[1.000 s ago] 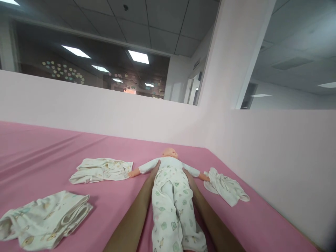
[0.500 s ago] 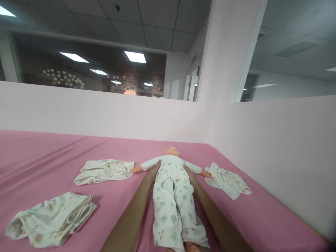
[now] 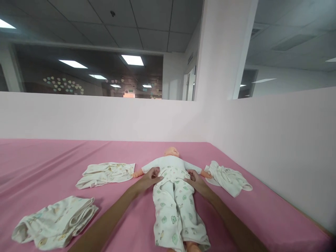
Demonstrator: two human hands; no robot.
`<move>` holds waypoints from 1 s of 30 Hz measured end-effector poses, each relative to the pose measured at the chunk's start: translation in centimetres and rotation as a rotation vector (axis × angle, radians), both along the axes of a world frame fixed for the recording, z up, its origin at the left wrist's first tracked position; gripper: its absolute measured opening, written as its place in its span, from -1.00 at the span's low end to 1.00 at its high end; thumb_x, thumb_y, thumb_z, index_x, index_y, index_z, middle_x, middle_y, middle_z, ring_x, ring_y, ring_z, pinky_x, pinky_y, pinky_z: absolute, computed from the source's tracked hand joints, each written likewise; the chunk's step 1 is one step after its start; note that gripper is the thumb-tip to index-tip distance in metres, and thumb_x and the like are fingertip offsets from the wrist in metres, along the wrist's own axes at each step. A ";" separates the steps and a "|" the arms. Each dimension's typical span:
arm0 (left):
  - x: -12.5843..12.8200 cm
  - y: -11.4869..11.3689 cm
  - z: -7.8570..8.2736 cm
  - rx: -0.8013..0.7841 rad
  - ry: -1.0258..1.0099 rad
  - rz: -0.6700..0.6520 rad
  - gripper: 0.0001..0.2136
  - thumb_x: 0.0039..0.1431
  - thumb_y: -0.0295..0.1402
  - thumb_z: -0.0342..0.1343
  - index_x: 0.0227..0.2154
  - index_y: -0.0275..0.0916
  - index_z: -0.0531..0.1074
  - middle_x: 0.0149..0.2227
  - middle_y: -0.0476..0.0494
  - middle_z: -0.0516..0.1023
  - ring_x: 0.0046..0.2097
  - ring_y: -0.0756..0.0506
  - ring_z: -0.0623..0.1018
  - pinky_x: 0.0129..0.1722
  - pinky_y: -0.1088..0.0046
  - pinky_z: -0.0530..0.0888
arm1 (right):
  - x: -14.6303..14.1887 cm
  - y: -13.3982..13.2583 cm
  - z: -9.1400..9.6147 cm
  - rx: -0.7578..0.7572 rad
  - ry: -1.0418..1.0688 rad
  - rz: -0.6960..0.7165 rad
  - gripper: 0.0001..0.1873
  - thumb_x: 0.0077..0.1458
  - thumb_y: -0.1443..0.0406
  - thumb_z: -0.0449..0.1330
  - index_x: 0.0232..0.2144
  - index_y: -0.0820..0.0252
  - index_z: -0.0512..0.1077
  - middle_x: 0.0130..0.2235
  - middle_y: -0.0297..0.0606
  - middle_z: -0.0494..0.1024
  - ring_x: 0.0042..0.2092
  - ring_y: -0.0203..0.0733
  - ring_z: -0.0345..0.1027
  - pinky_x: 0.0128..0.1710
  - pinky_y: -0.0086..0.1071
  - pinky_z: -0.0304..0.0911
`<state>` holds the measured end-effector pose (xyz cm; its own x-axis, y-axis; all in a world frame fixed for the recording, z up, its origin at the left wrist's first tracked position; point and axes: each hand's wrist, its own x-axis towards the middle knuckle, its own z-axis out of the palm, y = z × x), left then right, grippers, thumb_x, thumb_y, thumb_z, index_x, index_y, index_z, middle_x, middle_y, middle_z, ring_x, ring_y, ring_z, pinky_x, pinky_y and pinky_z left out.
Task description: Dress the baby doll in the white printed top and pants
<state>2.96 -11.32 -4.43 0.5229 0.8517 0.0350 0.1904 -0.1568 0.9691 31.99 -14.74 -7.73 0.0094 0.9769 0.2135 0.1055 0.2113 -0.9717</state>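
Observation:
A baby doll (image 3: pixel 171 161) lies on its back on the pink sheet (image 3: pixel 52 161), head away from me, arms spread. It wears a pale top and white printed trousers (image 3: pixel 174 206). My left hand (image 3: pixel 150 176) grips the trousers' waistband at the doll's left side, fingers curled. My right hand (image 3: pixel 195 178) grips the waistband on the other side, fingers also curled. Both forearms reach in from the bottom edge along the doll's legs.
A crumpled white garment (image 3: pixel 106 173) lies left of the doll, and a folded printed one (image 3: pixel 56 221) sits nearer at the left. Another white cloth (image 3: pixel 229 179) lies by the doll's right arm. Pale pink walls (image 3: pixel 275 147) bound the sheet at the back and right.
My hands slid back from the doll's armpits to its waist, and the fingers curled onto the trousers' waistband. The view tilted down slightly.

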 end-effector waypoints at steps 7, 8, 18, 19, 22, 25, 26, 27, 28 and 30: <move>-0.3 -2.3 -1.2 0.120 0.172 -0.006 -0.56 0.05 0.08 0.14 -0.24 -0.19 0.29 -0.18 -0.12 0.42 -0.12 -0.17 0.42 -0.16 0.36 0.35 | 0.1 -1.3 -0.2 0.003 -0.261 -0.097 -0.60 -0.02 -0.01 0.27 -0.40 0.14 0.25 -0.46 -0.43 0.32 -0.38 -0.26 0.21 -0.36 -0.38 0.16; -0.3 -2.7 -1.1 0.148 0.186 0.010 -0.58 0.09 0.10 0.08 -0.26 -0.19 0.29 -0.19 -0.12 0.42 -0.13 -0.18 0.42 -0.16 0.35 0.35 | 0.0 -1.8 0.1 0.022 -0.315 -0.121 -0.60 0.02 -0.02 0.23 -0.45 0.14 0.24 -0.49 -0.44 0.28 -0.41 -0.28 0.16 -0.37 -0.38 0.13; -1.5 -6.3 -2.4 0.088 0.172 -0.135 0.08 -0.25 -0.10 0.41 0.28 0.01 -0.17 0.18 -0.22 0.21 0.05 -0.21 0.40 -0.08 0.35 0.42 | 0.7 -7.9 1.6 -0.097 -0.236 0.200 -0.10 -0.19 0.14 0.43 0.17 0.11 0.17 0.12 -0.08 0.36 0.14 0.05 0.22 0.11 -0.14 0.17; -1.3 -6.5 -2.6 0.085 0.199 -0.105 0.09 -0.26 -0.10 0.42 0.28 -0.03 -0.15 0.12 -0.23 0.26 0.01 -0.21 0.42 -0.11 0.34 0.42 | 0.5 -8.1 1.5 -0.077 -0.230 0.196 -0.16 -0.18 0.14 0.43 0.13 0.14 0.21 0.10 -0.08 0.37 0.13 0.05 0.23 0.11 -0.14 0.17; -0.6 -6.9 -2.9 0.092 0.287 -0.050 -0.09 -0.19 -0.02 0.35 0.21 -0.13 0.04 -0.06 -0.18 0.36 -0.14 -0.16 0.44 -0.21 0.33 0.43 | -0.2 -8.4 1.3 -0.046 -0.264 0.173 -0.46 -0.10 0.15 0.37 -0.09 0.17 0.31 -0.07 -0.19 0.43 -0.03 -0.04 0.31 -0.03 -0.20 0.24; 0.0 -7.1 -2.9 0.267 0.374 -0.010 -0.36 -0.11 0.07 0.25 -0.02 -0.21 0.30 -0.10 -0.17 0.38 -0.08 -0.20 0.39 -0.10 0.25 0.39 | -1.1 -8.8 1.5 -0.046 -0.368 0.120 -0.71 -0.02 0.18 0.30 -0.32 0.17 0.31 -0.29 -0.33 0.38 -0.24 -0.18 0.26 -0.23 -0.32 0.22; 0.1 -7.2 -2.9 0.329 0.404 0.012 -0.41 -0.09 0.09 0.22 -0.09 -0.22 0.34 -0.10 -0.17 0.39 -0.05 -0.23 0.36 -0.04 0.21 0.36 | -1.4 -9.1 1.6 -0.044 -0.402 0.093 -0.75 0.00 0.19 0.27 -0.38 0.16 0.29 -0.35 -0.36 0.35 -0.29 -0.20 0.23 -0.28 -0.33 0.19; 0.1 -7.4 -2.9 0.372 0.428 0.038 -0.45 -0.07 0.11 0.19 -0.15 -0.23 0.37 -0.11 -0.18 0.40 -0.01 -0.25 0.34 0.00 0.18 0.34 | -1.7 -9.4 1.8 -0.034 -0.431 0.066 -0.77 0.03 0.19 0.24 -0.42 0.16 0.27 -0.38 -0.37 0.32 -0.31 -0.21 0.20 -0.30 -0.34 0.17; 0.1 -7.7 -2.9 0.392 0.440 0.063 -0.48 -0.04 0.12 0.16 -0.18 -0.23 0.39 -0.10 -0.19 0.41 0.01 -0.27 0.33 0.03 0.16 0.32 | -1.9 -9.8 1.9 -0.018 -0.454 0.037 -0.78 0.06 0.18 0.20 -0.44 0.16 0.26 -0.39 -0.36 0.32 -0.32 -0.21 0.19 -0.30 -0.33 0.16; -0.1 -8.7 -3.0 0.384 0.414 0.104 -0.50 0.03 0.11 0.11 -0.16 -0.21 0.42 -0.04 -0.21 0.42 0.06 -0.29 0.32 0.05 0.15 0.31 | -2.1 -11.0 2.2 0.000 -0.475 -0.001 -0.79 0.11 0.14 0.14 -0.42 0.16 0.30 -0.35 -0.32 0.36 -0.26 -0.15 0.24 -0.22 -0.29 0.20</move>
<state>2.82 -20.06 -7.39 0.4728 0.8661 0.1622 0.5749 -0.4427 0.6881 29.88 -25.70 -5.53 -0.0884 0.9770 0.1940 0.5385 0.2107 -0.8159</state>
